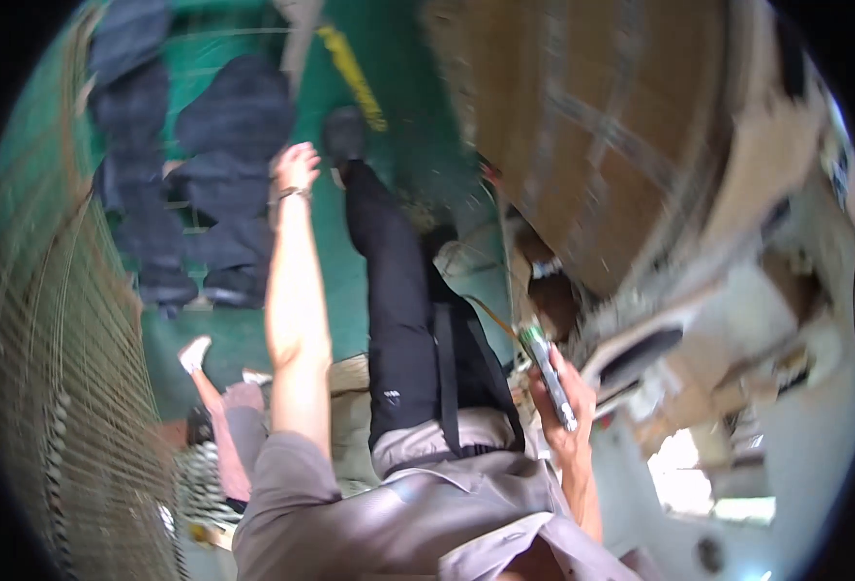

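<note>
My right hand point(569, 399), close to my body at the right, is wrapped round a slim silver and green cylindrical tool point(549, 376). A thin yellowish cord or hose point(490, 312) seems to run from the tool's far end. My left arm stretches forward, and my left hand point(297, 167) has its fingers apart, with nothing seen in it. Just left of that hand are several dark blue, rounded flat pieces point(229, 111), set in rows over a green surface point(229, 339). Whether the hand touches them I cannot tell.
Large taped brown cardboard point(582, 126) rises at the right. A net of pale strings point(89, 387) lines the left side. A yellow strip point(350, 77) marks the green floor ahead of my shoe point(345, 134). Another person's arm or leg point(210, 392) shows at lower left.
</note>
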Available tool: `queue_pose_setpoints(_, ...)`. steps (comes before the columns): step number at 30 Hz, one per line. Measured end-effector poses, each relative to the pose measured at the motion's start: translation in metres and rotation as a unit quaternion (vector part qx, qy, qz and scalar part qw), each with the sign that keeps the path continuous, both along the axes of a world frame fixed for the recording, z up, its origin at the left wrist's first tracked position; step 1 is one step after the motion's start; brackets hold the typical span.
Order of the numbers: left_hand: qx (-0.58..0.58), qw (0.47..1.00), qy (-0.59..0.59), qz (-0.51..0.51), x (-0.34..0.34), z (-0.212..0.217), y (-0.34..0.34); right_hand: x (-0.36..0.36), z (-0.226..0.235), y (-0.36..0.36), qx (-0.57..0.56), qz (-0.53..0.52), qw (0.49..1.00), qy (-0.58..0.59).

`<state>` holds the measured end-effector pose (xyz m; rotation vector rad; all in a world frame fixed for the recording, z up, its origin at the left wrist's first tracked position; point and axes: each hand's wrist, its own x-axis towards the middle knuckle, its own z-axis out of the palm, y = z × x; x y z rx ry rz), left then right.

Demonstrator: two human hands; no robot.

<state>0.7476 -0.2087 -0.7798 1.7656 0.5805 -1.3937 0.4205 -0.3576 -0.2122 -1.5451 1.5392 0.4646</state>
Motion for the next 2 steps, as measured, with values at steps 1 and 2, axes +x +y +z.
queue_pose_setpoints(1,0.014,1.0,0.014,-0.018,-0.004,0.01,-0.004,-0.011,0.009,0.001,-0.033,-0.009,0.999,-0.025)
queue_pose_setpoints(2,0.016,0.999,0.015,-0.024,-0.004,0.018,-0.016,-0.017,0.015,0.003,-0.072,-0.02,0.996,-0.052)
